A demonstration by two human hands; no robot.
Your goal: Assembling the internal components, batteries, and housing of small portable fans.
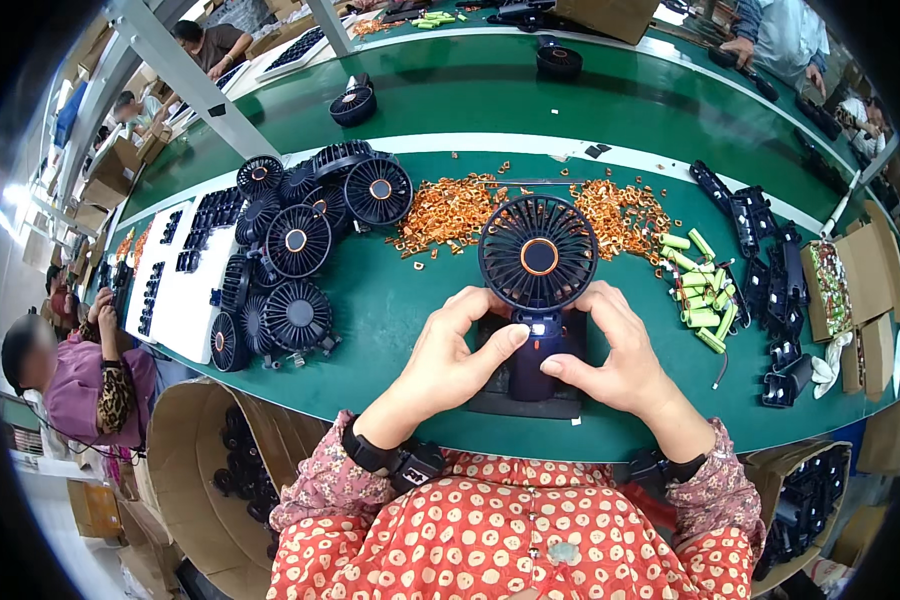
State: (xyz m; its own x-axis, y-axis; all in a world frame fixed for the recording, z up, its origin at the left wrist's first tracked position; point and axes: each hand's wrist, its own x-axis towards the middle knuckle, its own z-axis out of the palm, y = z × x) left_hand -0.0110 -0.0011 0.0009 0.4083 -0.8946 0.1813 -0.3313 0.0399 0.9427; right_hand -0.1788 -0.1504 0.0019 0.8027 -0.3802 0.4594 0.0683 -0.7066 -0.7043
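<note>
A dark handheld fan (538, 252) with an orange ring at its hub stands upright before me, its handle over a black pad (490, 398). A small white light glows on the handle below the fan head. My left hand (452, 352) closes on the fan from the left, thumb by the lit spot. On the other side my right hand (622, 358) grips it, thumb on the lower handle. The fingers behind the fan are partly hidden. Small orange rings (452, 208) lie heaped behind the fan, with a thin metal rod (540, 182) among them.
Fan heads (295, 240) pile up at left, beside a white tray (202, 285) of small black parts. Green battery cells (705, 290) and black handle shells (785, 280) lie at right. Cardboard boxes (185, 450) flank me. Beyond runs a green conveyor (450, 90); other people work nearby.
</note>
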